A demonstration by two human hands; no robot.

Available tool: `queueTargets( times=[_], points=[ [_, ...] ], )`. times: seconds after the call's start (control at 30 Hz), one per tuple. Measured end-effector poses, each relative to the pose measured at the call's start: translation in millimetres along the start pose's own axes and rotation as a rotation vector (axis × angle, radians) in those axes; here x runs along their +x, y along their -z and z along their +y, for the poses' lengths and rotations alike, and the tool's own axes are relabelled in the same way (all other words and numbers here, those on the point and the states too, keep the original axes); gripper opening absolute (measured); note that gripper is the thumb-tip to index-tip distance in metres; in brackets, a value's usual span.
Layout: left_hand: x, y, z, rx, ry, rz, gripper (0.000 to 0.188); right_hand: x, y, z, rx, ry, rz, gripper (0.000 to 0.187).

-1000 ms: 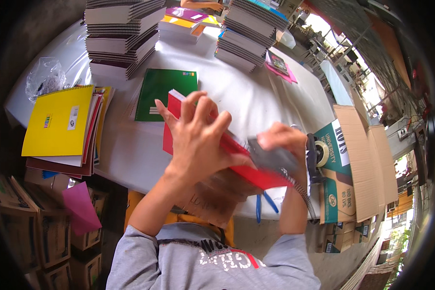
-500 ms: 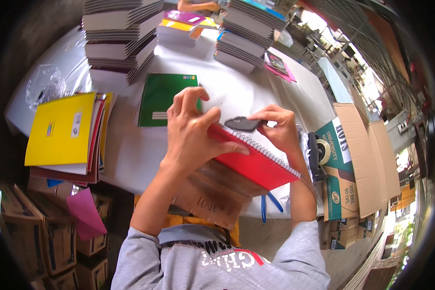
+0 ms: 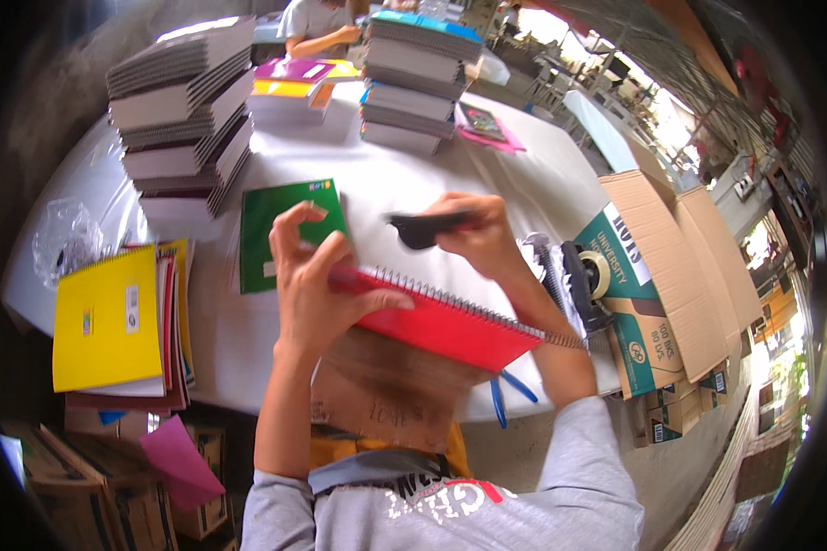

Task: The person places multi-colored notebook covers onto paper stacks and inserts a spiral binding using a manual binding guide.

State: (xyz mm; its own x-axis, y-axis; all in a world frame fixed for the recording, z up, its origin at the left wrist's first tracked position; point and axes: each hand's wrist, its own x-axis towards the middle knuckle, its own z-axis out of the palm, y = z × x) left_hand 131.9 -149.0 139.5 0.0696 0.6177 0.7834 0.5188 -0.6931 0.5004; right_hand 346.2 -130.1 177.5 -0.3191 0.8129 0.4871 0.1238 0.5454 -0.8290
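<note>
Red notebook (image 3: 450, 329): held tilted over the near edge of the bench (image 3: 220, 354), spine uppermost; I take it as the clock's centre.
Left hand (image 3: 312, 280): clamped on the notebook's nine o'clock end, thumb across the red cover; the fingers behind are hard to make out from here.
Right hand (image 3: 478, 237): fingers together on a dark tool (image 3: 421, 231), up at twelve o'clock, apart from the spine.
Wire coil (image 3: 559, 341): lines the spine and runs past its three o'clock end, crossing the right forearm (image 3: 565, 372).
Good handling: I'd judge a firm left grip, squared pages and a coil tail free of that forearm would avoid snagging.
Carton (image 3: 636, 312): three o'clock, flaps up, inside hidden.
Tape dispenser (image 3: 574, 266): between two and three, carrying a pale tape roll (image 3: 597, 274).
Clear plastic bag (image 3: 64, 241): between nine and ten, something dark apparently inside.
Brown boxes (image 3: 73, 500): eight o'clock, below the bench, contents unseen.
</note>
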Motion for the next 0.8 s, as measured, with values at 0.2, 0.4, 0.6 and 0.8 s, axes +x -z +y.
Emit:
queueTargets(
  times=[0.2, 0.4, 0.6, 0.8],
  points=[
    [-6.9, 3.9, -9.6, -0.111, 0.073, 0.054, 0.059, 4.1, -17.2, 3.9, -0.251, 0.064, -0.221, 0.029],
    [-9.8, 1.4, -20.0, -0.243, 0.131, 0.084, 0.083, 15.1, -26.1, 18.1, -0.451, 0.179, -0.217, 0.03],
    [-14.2, 1.4, -29.3, -0.537, 0.229, 0.091, 0.088, 19.4, -44.1, 9.2, -0.274, 0.126, -0.293, 0.031],
    [-16.9, 6.5, -39.4, -0.42, 0.268, 0.059, 0.094, 26.4, -69.6, -7.7, -0.153, 0.371, -0.199, 0.031]
  ],
)
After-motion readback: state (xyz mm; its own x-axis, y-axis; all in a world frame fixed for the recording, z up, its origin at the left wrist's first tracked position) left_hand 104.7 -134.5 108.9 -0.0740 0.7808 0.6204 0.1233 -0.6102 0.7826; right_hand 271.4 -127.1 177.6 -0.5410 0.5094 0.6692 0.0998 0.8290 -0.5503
